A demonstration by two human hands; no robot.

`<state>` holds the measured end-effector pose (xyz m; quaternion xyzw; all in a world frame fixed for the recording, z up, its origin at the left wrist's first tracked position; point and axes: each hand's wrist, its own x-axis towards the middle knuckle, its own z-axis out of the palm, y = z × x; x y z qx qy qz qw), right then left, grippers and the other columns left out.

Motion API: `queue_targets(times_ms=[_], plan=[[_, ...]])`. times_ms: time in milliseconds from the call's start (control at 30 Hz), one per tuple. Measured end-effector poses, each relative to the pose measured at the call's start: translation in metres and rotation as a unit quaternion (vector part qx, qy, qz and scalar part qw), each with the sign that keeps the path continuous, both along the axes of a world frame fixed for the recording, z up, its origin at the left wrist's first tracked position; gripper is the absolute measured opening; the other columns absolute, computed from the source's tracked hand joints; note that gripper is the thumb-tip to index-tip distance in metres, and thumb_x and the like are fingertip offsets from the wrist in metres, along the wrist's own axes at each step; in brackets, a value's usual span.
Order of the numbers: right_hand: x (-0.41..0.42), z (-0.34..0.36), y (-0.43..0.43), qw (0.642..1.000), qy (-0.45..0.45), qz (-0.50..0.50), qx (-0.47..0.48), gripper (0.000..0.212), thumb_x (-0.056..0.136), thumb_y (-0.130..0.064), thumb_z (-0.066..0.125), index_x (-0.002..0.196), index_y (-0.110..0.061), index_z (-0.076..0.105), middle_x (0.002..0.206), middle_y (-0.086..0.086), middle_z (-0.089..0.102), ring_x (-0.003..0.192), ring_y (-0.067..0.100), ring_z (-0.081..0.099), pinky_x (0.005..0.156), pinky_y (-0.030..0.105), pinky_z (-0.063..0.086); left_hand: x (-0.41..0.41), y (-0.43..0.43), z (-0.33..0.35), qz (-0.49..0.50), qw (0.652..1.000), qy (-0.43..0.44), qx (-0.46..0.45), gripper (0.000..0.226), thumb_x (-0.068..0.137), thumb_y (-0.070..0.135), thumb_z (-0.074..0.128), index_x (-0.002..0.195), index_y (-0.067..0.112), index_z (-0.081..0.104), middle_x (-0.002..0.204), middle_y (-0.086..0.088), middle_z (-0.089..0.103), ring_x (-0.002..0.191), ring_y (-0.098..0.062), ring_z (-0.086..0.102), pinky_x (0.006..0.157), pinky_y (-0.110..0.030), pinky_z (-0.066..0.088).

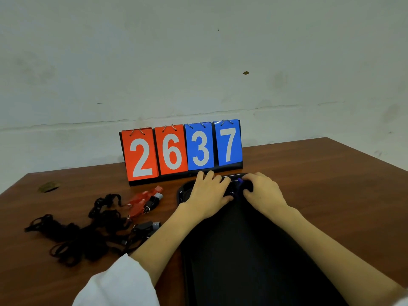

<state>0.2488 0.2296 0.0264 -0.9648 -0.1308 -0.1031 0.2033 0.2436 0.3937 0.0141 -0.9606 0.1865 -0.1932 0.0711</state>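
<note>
A long black tray lies on the brown table, running from the near edge towards a flip scoreboard that reads 2 6 in red and 3 7 in blue. Both hands are at the tray's far end. My left hand lies palm down there, fingers pointing away. My right hand has its fingers curled over small dark and blue items between the two hands; what they are is too hidden to tell.
Left of the tray lie a red whistle, a black whistle and a tangle of black lanyards. A hole marks the table at far left. The white wall stands right behind the scoreboard.
</note>
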Motion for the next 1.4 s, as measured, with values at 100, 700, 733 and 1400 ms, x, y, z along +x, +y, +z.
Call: queue_targets(times_ms=[100,700,733,1400], plan=[[-0.001,-0.003,-0.003,0.999,-0.003,-0.026,0.018,0.040,0.088,-0.022,0.057,0.128,-0.020,0.049,0.118,0.002,0.055,0.099,0.016,0.058,0.076,0.023,0.048,0.002,0.002,0.000,-0.002,1.000,-0.001,-0.004,0.044,0.092,0.044,0.048,0.127,0.019,0.043,0.128,-0.004,0.054,0.119,-0.023,0.046,0.103,-0.040,0.033],[-0.077,0.021,0.119,0.975,-0.070,0.211,0.008,0.023,0.083,-0.040,0.060,0.098,-0.024,0.065,0.100,-0.008,0.061,0.098,0.010,0.050,0.089,0.032,0.046,-0.118,0.140,0.048,0.059,0.948,0.194,-0.245,0.008,0.085,0.028,0.064,0.084,0.020,0.063,0.088,0.013,0.050,0.084,-0.003,0.051,0.071,-0.015,0.040],[-0.082,0.021,0.129,0.973,-0.042,0.226,-0.021,0.027,0.081,-0.045,0.062,0.097,-0.024,0.066,0.097,-0.007,0.061,0.096,0.011,0.051,0.088,0.035,0.047,-0.124,0.142,0.045,0.060,0.949,0.193,-0.241,0.007,0.084,0.025,0.065,0.083,0.019,0.064,0.086,0.012,0.050,0.079,-0.003,0.050,0.069,-0.014,0.039],[-0.090,0.053,0.106,0.623,0.357,0.167,0.676,0.020,0.085,-0.013,0.061,0.105,-0.011,0.061,0.104,0.009,0.068,0.100,0.022,0.064,0.086,0.039,0.053,-0.137,0.133,0.022,0.043,0.857,0.170,-0.485,0.011,0.093,0.020,0.055,0.098,0.017,0.064,0.083,0.007,0.063,0.073,-0.007,0.059,0.070,-0.020,0.050]])
